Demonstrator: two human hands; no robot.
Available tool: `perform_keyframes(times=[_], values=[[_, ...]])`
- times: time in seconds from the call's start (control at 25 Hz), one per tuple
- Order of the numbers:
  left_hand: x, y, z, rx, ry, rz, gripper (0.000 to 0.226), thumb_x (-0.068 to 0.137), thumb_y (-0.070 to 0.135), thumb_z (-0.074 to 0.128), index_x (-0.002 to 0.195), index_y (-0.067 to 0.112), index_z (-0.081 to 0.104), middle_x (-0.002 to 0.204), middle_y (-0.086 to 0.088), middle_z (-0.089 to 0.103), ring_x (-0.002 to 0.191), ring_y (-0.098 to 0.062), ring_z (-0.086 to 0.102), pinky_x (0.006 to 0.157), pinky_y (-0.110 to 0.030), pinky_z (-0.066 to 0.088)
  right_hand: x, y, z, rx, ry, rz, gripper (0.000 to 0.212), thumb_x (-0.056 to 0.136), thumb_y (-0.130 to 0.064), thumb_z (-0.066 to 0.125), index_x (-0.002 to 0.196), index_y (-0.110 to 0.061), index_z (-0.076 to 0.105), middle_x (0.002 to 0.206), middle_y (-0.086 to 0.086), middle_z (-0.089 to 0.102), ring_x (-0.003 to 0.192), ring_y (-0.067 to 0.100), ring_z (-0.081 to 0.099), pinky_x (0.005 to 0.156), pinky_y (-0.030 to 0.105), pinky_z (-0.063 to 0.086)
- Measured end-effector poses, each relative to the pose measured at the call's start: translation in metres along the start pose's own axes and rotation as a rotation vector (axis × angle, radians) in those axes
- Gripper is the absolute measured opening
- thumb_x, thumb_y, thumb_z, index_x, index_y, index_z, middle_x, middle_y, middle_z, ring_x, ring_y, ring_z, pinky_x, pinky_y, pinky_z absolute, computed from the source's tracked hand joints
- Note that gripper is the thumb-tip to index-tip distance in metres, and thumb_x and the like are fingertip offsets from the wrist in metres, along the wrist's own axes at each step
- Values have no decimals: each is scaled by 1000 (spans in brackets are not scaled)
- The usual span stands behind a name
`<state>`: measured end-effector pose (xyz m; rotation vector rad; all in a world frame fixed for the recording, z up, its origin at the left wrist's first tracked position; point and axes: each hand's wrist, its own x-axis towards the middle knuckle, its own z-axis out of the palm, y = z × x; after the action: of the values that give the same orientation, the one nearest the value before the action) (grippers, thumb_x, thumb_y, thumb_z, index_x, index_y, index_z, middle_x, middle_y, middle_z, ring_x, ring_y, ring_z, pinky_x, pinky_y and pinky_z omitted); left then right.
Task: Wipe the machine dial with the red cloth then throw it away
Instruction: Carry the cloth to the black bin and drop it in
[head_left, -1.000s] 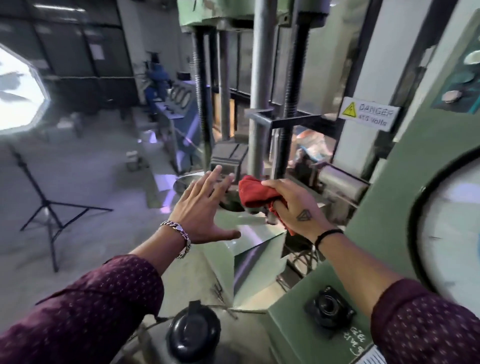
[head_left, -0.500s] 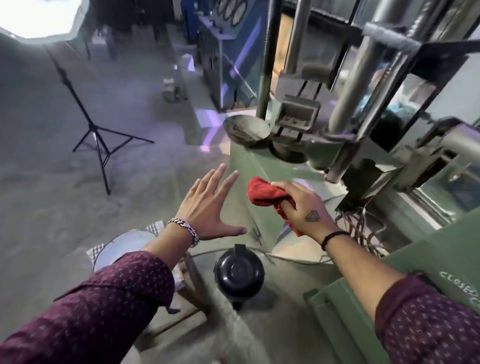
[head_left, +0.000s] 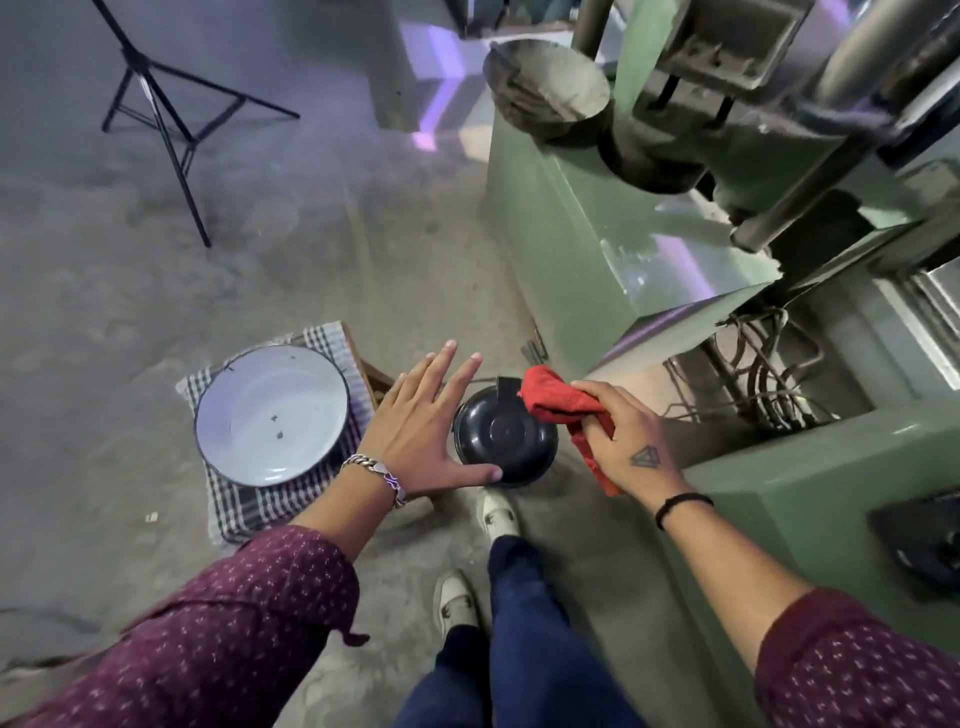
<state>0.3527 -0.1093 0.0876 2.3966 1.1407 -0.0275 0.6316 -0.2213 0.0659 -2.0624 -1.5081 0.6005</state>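
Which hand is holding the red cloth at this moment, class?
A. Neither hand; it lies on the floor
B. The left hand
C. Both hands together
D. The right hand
D. The right hand is closed around the red cloth above the black lidded bin, while the left hand is spread open and holds nothing.

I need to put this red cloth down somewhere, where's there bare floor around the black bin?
Bare concrete floor lies open beyond the white enamel basin on its checked cloth, toward the black tripod. It is crowded right of the black lidded bin: green machine base and tangled cables. The right hand grips the red cloth.
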Motion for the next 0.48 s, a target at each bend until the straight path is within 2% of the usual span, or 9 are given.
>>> perform_keyframes(times=[0.08,0.12,0.28,0.48], values=[[1,-9,18,-23,-26,-20,145,61,105,58,174,41,-6,186,0,-8,171,-31,6,136,-59,20,-5,14,18,24,-30,44,55,91,-2,68,139,-31,74,136,-1,78,124,23,73,110,40,58],[2,-12,26,-31,-37,-29,145,62,104,59,175,40,-4,186,0,-7,171,-31,7,136,-59,21,-8,20,26,31,-44,65,56,91,-2,68,139,-30,74,138,-1,77,126,24,74,110,45,58],[11,-26,64,-67,-107,-65,145,63,104,58,175,39,-7,186,0,-8,172,-31,6,135,-58,21,-17,46,62,44,-88,137,55,89,-11,61,138,-32,74,133,-5,78,118,20,75,105,41,60],[31,-33,105,-83,-200,-60,145,64,101,61,175,37,-6,186,0,-9,172,-30,4,136,-57,20,-16,69,98,56,-136,215,56,86,-12,58,138,-25,75,132,1,78,118,27,75,104,44,60]])
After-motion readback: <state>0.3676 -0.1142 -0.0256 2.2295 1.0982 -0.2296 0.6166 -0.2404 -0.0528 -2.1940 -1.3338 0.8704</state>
